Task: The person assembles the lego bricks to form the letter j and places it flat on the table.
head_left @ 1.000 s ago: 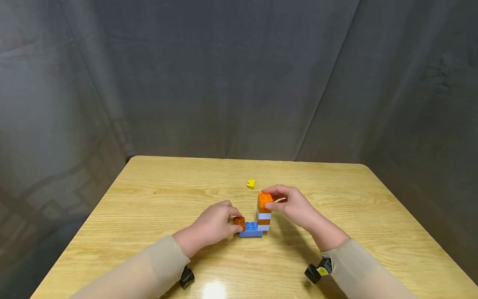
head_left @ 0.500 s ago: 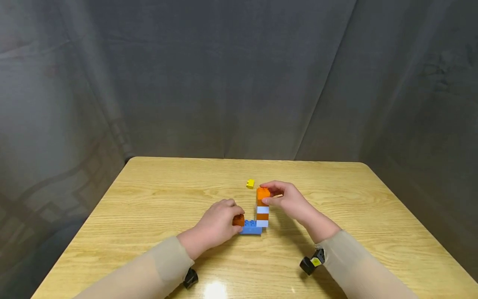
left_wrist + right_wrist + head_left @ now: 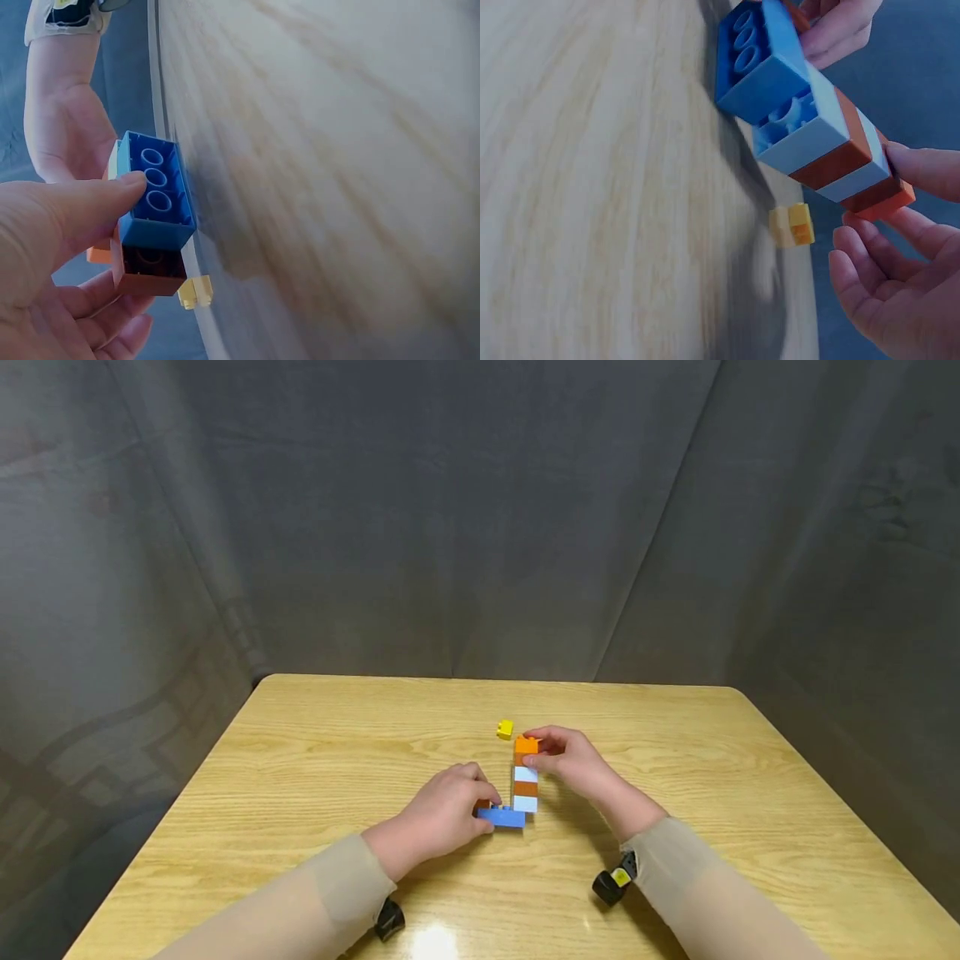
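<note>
My left hand (image 3: 448,814) pinches the left end of a long blue toy building brick (image 3: 506,817), its thumb on the hollow underside in the left wrist view. A brown brick (image 3: 150,274) joins the blue one there, mostly hidden by the fingers in the head view. At the other end rises a tower of light blue (image 3: 814,131) and brown bricks, topped by an orange brick (image 3: 527,745). My right hand (image 3: 572,763) grips the tower's top between thumb and fingers. Both wrist views show the undersides, so the joined bricks are held off the table.
A loose yellow brick (image 3: 506,729) lies on the wooden table (image 3: 337,727) beyond the tower. A dark grey curtain (image 3: 450,527) hangs behind the table's far edge. Black wrist devices (image 3: 613,881) hang under both forearms.
The bricks have tilted so their studded tops show less, and shifted slightly left. My left fingers have slid over the brown brick onto the blue one. My right hand moved slightly left with the tower.
</note>
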`<state>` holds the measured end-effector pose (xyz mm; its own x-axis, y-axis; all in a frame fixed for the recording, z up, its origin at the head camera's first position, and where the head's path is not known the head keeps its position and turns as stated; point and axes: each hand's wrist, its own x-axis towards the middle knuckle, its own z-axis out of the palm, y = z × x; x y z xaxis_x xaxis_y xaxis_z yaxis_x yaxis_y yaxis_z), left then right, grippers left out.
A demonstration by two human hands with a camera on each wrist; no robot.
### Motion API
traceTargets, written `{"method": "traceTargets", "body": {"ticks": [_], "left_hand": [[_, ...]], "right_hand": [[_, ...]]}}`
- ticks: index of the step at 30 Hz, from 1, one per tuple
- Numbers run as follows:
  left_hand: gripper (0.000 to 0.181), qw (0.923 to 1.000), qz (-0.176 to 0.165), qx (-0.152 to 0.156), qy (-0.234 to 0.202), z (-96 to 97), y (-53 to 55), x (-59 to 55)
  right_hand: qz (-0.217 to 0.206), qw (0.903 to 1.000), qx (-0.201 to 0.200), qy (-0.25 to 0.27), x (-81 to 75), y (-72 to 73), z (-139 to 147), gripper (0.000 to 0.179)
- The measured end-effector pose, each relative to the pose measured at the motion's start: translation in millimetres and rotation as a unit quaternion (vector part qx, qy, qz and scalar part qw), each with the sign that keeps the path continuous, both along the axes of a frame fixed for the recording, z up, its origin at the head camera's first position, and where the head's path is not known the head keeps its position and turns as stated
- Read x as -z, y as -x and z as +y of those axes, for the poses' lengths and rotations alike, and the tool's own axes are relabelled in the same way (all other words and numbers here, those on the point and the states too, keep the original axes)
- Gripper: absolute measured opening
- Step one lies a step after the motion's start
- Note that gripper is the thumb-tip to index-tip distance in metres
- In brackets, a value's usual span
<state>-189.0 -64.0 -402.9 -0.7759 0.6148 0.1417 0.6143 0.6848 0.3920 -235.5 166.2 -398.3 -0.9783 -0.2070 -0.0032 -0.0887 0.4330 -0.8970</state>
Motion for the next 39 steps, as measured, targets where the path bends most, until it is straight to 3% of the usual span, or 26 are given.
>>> {"method": "traceTargets", "body": {"ticks": [7,20,26,33,39], "left_hand": [[0.023,0.9997,-0.021,-0.010,-0.007,0.1,5.4,1.8],[0.024,0.9960,-0.079,-0.030,-0.028,0.1,11.0,1.6],[0.024,0.9945,-0.091,-0.039,-0.035,1.2,12.9,2.3],[0.023,0.9933,-0.100,-0.041,-0.041,0.6,15.4,2.7],[0.020,0.9935,-0.099,-0.037,-0.041,0.9,16.2,3.3]], "right_hand": [[-0.042,0.9988,0.026,0.001,8.3,9.3,-1.7,0.042],[-0.052,0.9972,0.033,-0.041,13.7,22.3,-6.1,0.037],[-0.023,0.9978,0.019,-0.059,8.4,28.6,-1.2,0.034],[0.052,0.9941,0.004,-0.096,-2.3,52.2,8.8,0.027],[0.056,0.9847,-0.036,-0.161,-2.1,73.5,4.5,0.028]]}}
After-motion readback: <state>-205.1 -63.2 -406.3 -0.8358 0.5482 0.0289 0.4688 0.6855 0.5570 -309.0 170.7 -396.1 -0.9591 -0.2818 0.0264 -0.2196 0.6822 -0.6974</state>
